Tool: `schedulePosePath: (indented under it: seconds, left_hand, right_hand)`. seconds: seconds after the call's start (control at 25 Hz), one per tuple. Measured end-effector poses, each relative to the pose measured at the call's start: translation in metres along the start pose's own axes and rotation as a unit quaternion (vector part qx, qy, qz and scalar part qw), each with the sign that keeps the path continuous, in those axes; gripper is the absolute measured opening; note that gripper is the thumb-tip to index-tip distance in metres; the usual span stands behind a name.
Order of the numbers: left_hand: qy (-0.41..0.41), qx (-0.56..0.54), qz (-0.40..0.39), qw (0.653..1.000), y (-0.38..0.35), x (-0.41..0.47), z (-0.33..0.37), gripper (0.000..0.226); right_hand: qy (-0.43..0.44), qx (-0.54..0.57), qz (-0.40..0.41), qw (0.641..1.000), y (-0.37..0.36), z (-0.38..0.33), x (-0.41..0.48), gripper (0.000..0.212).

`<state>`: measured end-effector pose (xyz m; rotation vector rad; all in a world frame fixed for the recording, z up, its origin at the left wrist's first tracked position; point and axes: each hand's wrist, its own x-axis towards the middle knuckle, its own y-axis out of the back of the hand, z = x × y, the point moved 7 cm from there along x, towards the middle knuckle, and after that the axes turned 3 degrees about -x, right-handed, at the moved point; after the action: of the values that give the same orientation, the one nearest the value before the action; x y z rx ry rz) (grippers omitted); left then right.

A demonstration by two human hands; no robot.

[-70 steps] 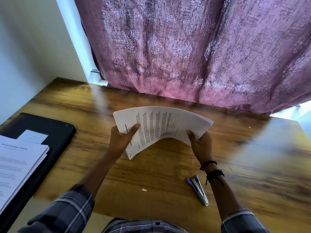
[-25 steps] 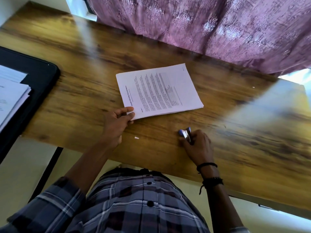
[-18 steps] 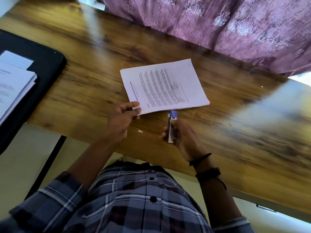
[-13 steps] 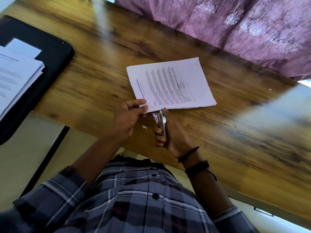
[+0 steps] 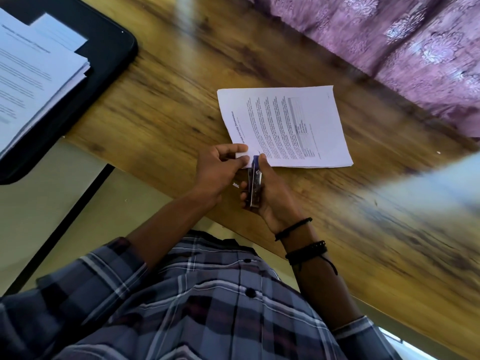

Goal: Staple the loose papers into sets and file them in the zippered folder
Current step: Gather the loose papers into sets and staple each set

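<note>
Pinching the paper set's near corner, left hand; right hand fist-wrapped around stapler, nose on that corner.

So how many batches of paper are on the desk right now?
2. One paper set lies mid-desk, its near corner pinched by the left hand. A second stack rests on the black folder at far left, partly out of frame.

The right hand has picked the stapler up off the desk and brought its nose onto the near corner of the paper set, which the left hand now pinches.
</note>
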<state>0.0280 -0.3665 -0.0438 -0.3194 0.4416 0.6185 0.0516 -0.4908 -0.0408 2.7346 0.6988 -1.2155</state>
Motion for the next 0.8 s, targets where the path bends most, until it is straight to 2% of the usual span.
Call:
schedulePosePath:
  seconds: [0.16, 0.32, 0.44, 0.56, 0.64, 0.72, 0.8]
  left_hand:
    - [-0.019, 0.016, 0.018, 1.0, -0.002, -0.005, 0.002, 0.021]
    - [0.005, 0.007, 0.019, 1.0, -0.003, -0.011, -0.002, 0.023]
    - [-0.003, 0.011, 0.005, 1.0, -0.005, -0.015, -0.001, 0.024]
    - [-0.011, 0.002, 0.0, 1.0, -0.004, -0.015, 0.001, 0.027]
    - [-0.021, -0.001, 0.018, 1.0, -0.001, -0.014, 0.003, 0.038]
    - [0.007, -0.017, 0.049, 0.999, 0.003, -0.013, 0.003, 0.045]
    - [0.051, -0.004, 0.032, 0.998, -0.002, -0.009, 0.003, 0.048]
  right_hand:
    - [0.023, 0.027, -0.006, 0.999, 0.0, -0.006, 0.005, 0.055]
    - [0.037, 0.107, 0.002, 0.994, -0.004, -0.007, 0.012, 0.033]
    - [0.043, 0.11, 0.04, 0.992, -0.003, -0.006, 0.017, 0.04]
    - [0.049, 0.128, 0.063, 0.989, -0.004, -0.006, 0.019, 0.032]
    - [0.05, 0.135, 0.07, 0.987, -0.005, -0.004, 0.02, 0.029]
    - [0.059, 0.14, 0.078, 0.985, -0.005, -0.004, 0.019, 0.03]
    - [0.069, 0.14, 0.091, 0.984, -0.005, -0.005, 0.018, 0.042]
